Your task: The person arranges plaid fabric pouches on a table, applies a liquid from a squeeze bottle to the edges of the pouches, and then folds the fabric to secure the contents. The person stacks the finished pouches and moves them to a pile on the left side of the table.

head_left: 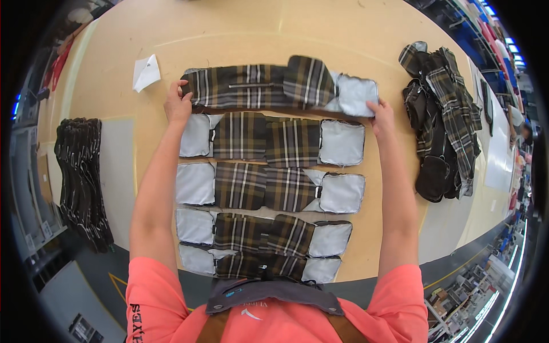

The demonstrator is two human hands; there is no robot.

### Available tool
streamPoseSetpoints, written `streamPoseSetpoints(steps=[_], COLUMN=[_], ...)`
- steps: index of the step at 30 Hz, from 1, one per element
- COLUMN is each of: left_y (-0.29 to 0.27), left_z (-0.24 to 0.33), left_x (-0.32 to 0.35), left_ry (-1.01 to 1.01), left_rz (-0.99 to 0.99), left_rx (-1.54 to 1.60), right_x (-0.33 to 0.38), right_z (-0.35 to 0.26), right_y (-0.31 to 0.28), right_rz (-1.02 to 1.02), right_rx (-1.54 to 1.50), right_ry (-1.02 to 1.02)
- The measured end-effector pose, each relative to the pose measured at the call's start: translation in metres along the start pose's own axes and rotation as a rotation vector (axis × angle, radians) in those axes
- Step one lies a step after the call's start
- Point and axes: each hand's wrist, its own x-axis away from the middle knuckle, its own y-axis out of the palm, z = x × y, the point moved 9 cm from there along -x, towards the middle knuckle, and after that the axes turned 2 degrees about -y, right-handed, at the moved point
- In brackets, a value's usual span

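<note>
A long plaid fabric piece [240, 94] in black, brown and white lies across the table, at the far end of a column of similar pieces. A dark slit shows along its middle, and a plaid flap [309, 83] is folded up on its right half. My left hand [179, 104] pinches the piece's dark left end between thumb and fingers. At the other end, my right hand [382, 116] grips the edge of its pale grey lining [357, 94]. Nearer to me lie several plaid pieces [240, 135] with grey square ends, the nearest ones partly overlapping.
On the right a heap of plaid and black fabric [440, 126] lies on the table [320, 28]. A stack of dark fabric pieces [83, 177] hangs over the left edge. A folded white paper [147, 73] rests beyond my left hand. Shelves line the right.
</note>
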Motion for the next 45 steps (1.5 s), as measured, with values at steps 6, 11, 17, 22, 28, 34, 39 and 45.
streamPoseSetpoints(steps=[6,11,17,22,28,34,39,45], left_y=[-0.016,-0.004,-0.020,0.020,0.098,0.108,0.104,0.153], left_z=[0.018,0.013,0.059,0.141,0.177,0.208,0.244,0.254], left_x=[0.017,0.007,0.021,0.068,0.122,0.155,0.163,0.178], left_ry=[0.247,0.150,0.159,0.271,0.512,0.689,0.914,1.128], left_rz=[0.185,0.040,0.067,-0.018,-0.262,-0.326,-0.231,-0.364], left_rx=[-0.290,-0.263,-0.056,0.395,0.273,0.345,0.152,-0.156], right_x=[0.110,0.144,0.101,0.102,0.167,0.212,0.268,0.259], right_z=[-0.107,-0.054,-0.017,-0.014,-0.050,-0.050,-0.024,0.011], right_y=[0.084,0.192,0.180,0.157,0.107,-0.151,-0.229,-0.264], right_rz=[0.218,-0.296,-0.311,-0.133,-0.182,0.293,0.320,0.242], right_rx=[1.058,1.048,0.628,-0.039,0.207,0.580,1.109,0.964], right_ry=[-1.110,-0.928,-0.537,-0.290,-0.428,-0.372,-0.297,-0.011])
